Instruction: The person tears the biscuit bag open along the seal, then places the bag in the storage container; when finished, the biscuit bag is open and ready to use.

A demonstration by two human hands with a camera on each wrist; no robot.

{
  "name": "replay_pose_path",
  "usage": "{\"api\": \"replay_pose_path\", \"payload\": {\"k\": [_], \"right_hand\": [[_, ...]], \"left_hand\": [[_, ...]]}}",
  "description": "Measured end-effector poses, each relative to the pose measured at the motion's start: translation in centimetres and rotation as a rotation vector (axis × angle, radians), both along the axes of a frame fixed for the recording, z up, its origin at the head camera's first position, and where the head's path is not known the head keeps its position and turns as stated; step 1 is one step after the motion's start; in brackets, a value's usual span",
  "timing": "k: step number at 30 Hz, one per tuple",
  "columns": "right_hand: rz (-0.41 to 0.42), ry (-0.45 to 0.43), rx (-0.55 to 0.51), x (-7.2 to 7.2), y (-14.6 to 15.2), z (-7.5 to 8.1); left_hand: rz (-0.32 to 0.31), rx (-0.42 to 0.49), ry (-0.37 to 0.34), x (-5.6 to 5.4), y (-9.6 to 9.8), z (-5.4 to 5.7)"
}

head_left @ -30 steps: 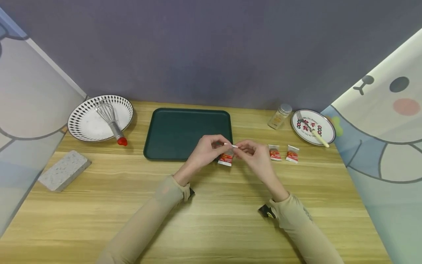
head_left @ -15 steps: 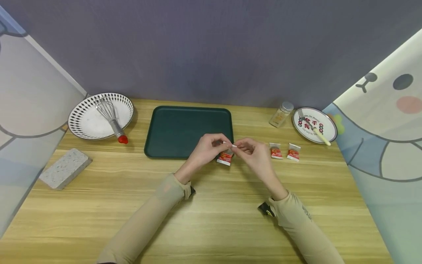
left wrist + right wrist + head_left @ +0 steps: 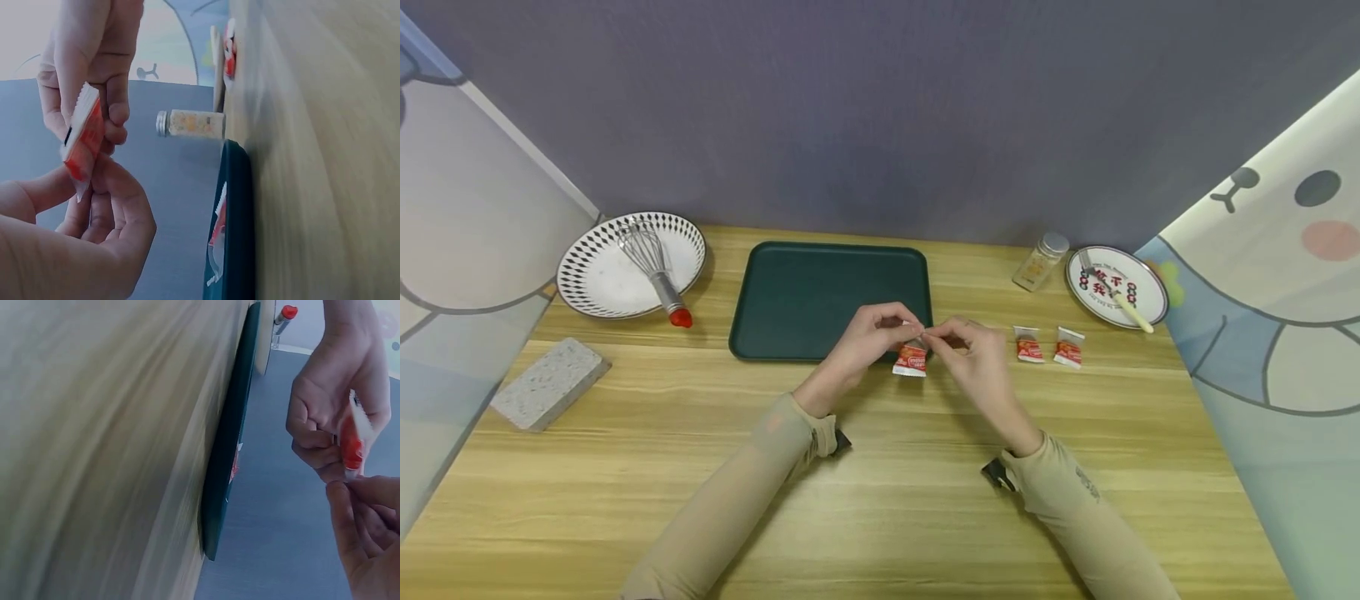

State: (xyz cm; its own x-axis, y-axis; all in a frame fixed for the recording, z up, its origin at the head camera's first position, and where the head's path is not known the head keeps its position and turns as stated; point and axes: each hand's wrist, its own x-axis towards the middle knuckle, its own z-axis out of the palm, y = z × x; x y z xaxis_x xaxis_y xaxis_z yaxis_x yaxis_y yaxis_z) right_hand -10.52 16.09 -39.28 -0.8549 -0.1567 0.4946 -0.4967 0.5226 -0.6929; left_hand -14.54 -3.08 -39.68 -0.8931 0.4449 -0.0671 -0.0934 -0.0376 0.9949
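A small red-and-white sealed snack packet [image 3: 911, 360] hangs between both hands, above the table close to the tray's front right corner. My left hand [image 3: 874, 335] pinches its upper end between thumb and fingers. At that same end, my right hand [image 3: 976, 354] pinches the corner with thumb and forefinger. The left wrist view shows the packet [image 3: 86, 140] tilted, with its crimped white edge upward. Behind the hands lies the dark green tray [image 3: 827, 292]. A similar packet [image 3: 219, 231] rests in it, covered by the hands in the head view.
Two more packets [image 3: 1028, 344] lie right of the hands. Behind them are a seasoning jar [image 3: 1036, 265] and a small plate [image 3: 1093, 310] with a fork [image 3: 1129, 311]. At left, a large patterned plate [image 3: 591, 283] holds a whisk [image 3: 662, 287]; a grey stone block [image 3: 550, 383] sits nearer.
The right hand has shifted slightly left, its fingertips closing in on the left hand's. The white strip at the packet's top shows less between the fingers, and the packet hangs a little straighter.
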Motion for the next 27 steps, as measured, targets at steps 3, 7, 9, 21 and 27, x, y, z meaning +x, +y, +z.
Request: {"api": "replay_pose_path", "payload": {"k": [3,7,9,21,27], "right_hand": [[0.011,0.112,0.037,0.0,-0.2,-0.1],[0.043,0.237,0.068,0.0,-0.3,-0.3],[0.058,0.277,0.071,0.0,-0.3,-0.4],[0.124,0.373,0.016,-0.2,-0.2,-0.7],[0.181,0.425,0.0,0.0,-1.2,-0.3]], "left_hand": [[0.008,0.061,-0.074,0.0,0.0,0.1],[0.005,0.111,-0.138,0.1,0.1,0.4],[0.003,0.125,-0.159,0.2,0.1,0.6],[0.007,0.184,-0.246,0.3,0.4,0.9],[0.097,0.181,-0.225,0.0,0.3,0.4]]}}
